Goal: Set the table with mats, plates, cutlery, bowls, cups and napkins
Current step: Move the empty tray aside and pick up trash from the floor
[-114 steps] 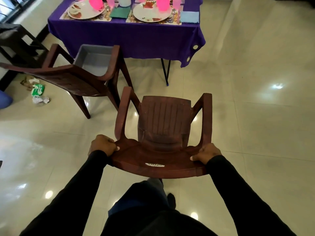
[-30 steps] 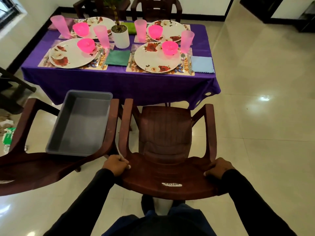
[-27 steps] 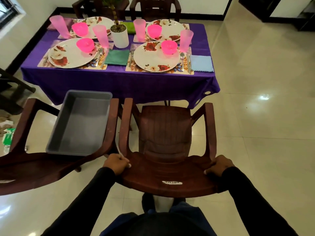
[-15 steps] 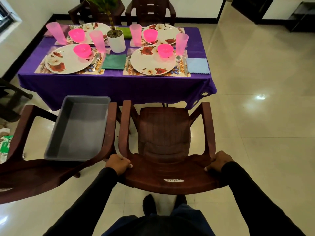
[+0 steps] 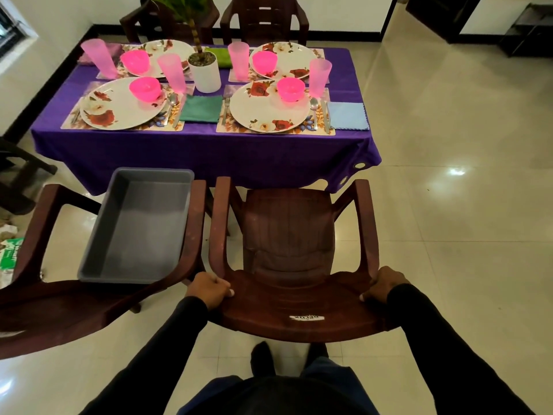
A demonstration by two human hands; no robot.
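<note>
My left hand (image 5: pixel 209 289) and my right hand (image 5: pixel 384 283) grip the top of the backrest of a brown plastic chair (image 5: pixel 290 253), one at each corner. The chair faces a table with a purple cloth (image 5: pixel 206 151). On the table lie floral mats, each with a flowered plate (image 5: pixel 266 110); pink bowls (image 5: pixel 290 88) sit on the plates. Tall pink cups (image 5: pixel 319 77), cutlery (image 5: pixel 314 107), a green napkin (image 5: pixel 201 108) and a blue napkin (image 5: pixel 347 115) lie beside them.
A second brown chair (image 5: pixel 39 301) stands to the left with a grey tub (image 5: pixel 140 223) on its seat. A white pot with a plant (image 5: pixel 204 70) stands mid-table. Two more chairs (image 5: pixel 264 19) stand behind the table. Litter (image 5: pixel 10 256) lies at the far left on the tiled floor.
The chair in my hands has come up to the table's near edge beside the chair with the tub. Both hands have kept their grip on the backrest.
</note>
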